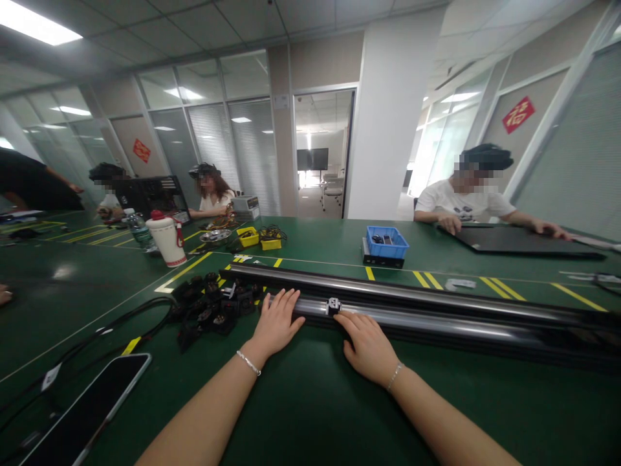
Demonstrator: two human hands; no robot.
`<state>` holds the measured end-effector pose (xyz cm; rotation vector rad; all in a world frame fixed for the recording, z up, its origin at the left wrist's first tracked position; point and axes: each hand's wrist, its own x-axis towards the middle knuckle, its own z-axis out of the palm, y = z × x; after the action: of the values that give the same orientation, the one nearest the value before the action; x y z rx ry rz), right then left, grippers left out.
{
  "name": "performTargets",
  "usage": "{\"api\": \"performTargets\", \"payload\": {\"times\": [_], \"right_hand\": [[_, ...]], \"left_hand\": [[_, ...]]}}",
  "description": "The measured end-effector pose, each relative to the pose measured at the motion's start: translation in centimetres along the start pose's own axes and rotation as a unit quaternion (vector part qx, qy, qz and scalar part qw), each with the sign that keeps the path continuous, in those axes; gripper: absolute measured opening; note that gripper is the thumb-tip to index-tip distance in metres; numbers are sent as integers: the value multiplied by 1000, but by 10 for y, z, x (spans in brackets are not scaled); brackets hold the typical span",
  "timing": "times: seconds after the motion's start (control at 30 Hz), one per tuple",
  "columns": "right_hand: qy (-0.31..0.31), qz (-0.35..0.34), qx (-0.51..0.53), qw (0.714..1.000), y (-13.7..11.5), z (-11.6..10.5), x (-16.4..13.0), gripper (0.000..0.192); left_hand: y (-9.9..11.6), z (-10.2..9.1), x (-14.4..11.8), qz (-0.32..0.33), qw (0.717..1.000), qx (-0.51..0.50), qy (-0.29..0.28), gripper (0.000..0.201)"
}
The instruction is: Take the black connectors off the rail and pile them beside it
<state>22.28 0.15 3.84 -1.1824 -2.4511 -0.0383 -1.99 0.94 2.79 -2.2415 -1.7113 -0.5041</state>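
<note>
A long black and silver metal rail (436,314) lies across the green table in front of me. My left hand (277,321) rests flat on its near left part, fingers spread over the silver bar. My right hand (367,346) lies beside it on the rail's near edge, fingertips touching a small black and white clip (332,305) that sits on the rail. Neither hand grips anything. A pile of small black parts (208,303) lies just left of my left hand.
A dark phone (87,408) and black cables (97,333) lie at the near left. Farther back stand a white jug (166,239), yellow trays (248,237) and a blue bin (387,243). Other people sit at the far left and far right, one over a black panel (524,241).
</note>
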Motion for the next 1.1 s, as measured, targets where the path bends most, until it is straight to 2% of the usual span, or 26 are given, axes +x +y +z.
{"api": "performTargets", "payload": {"times": [0.23,0.6,1.1], "right_hand": [[-4,-6,-12,1000,0,0,0,59],[-28,-22,-28,999,-3,-3,5,63],[-28,-34,-47,998,-1,-1,4,67]], "left_hand": [[18,-3,2,43,999,-21,-16,60],[33,-3,5,63,998,-15,-23,56],[50,1,10,51,999,-8,-15,56]]}}
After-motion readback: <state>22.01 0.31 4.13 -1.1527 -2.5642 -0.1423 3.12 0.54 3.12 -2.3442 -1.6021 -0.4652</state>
